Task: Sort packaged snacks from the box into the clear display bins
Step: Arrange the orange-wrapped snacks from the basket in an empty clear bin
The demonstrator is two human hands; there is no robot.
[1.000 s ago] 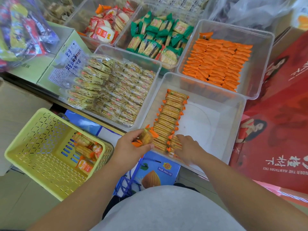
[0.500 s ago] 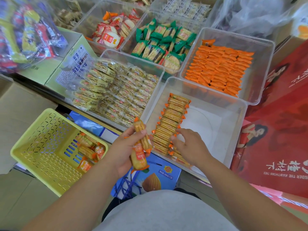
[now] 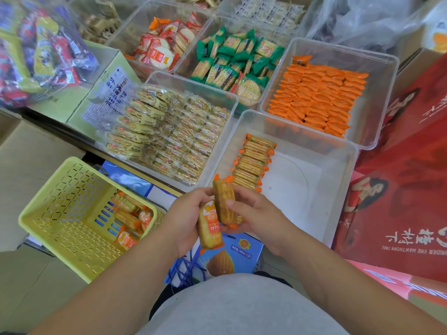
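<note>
Left hand [image 3: 180, 222] grips one cracker packet [image 3: 209, 226]; right hand [image 3: 254, 213] pinches another packet [image 3: 224, 204] before the near clear bin [image 3: 338, 180].

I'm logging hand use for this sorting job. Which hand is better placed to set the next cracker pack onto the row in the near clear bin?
Probably the right hand: it already grips a cracker pack beside the row in the near clear bin. The left hand sits nearer the yellow basket.

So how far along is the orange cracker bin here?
Done: one row of cracker packs lines the near bin. In hand: the left hand and right hand hold two packs. Left: several in the yellow basket; most of the bin is bare.
</note>
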